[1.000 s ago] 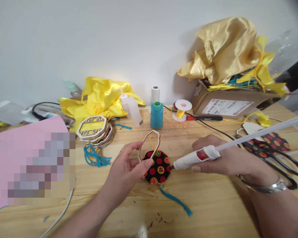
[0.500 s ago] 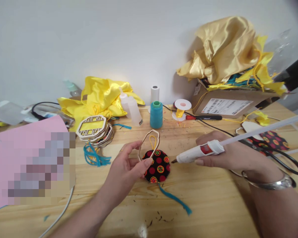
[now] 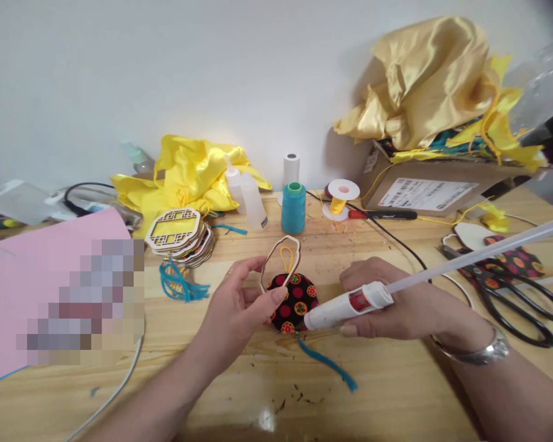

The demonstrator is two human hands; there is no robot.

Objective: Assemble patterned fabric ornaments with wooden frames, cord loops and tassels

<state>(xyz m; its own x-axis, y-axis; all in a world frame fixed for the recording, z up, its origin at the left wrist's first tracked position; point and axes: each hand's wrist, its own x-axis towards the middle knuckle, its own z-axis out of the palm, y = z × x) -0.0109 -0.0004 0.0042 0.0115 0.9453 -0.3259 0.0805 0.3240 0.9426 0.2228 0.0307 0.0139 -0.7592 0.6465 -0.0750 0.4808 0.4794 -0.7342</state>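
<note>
Fabric disc [image 3: 300, 301] perhaps touches the glue gun [image 3: 343, 306].

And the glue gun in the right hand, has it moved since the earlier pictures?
Yes: judged against the teal spool, the glue gun has moved left and further down the view.

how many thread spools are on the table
3 in plain view: a teal spool standing near the middle, a white spool behind it, and a yellow-thread reel to their right. Others could be hidden behind things.
</note>
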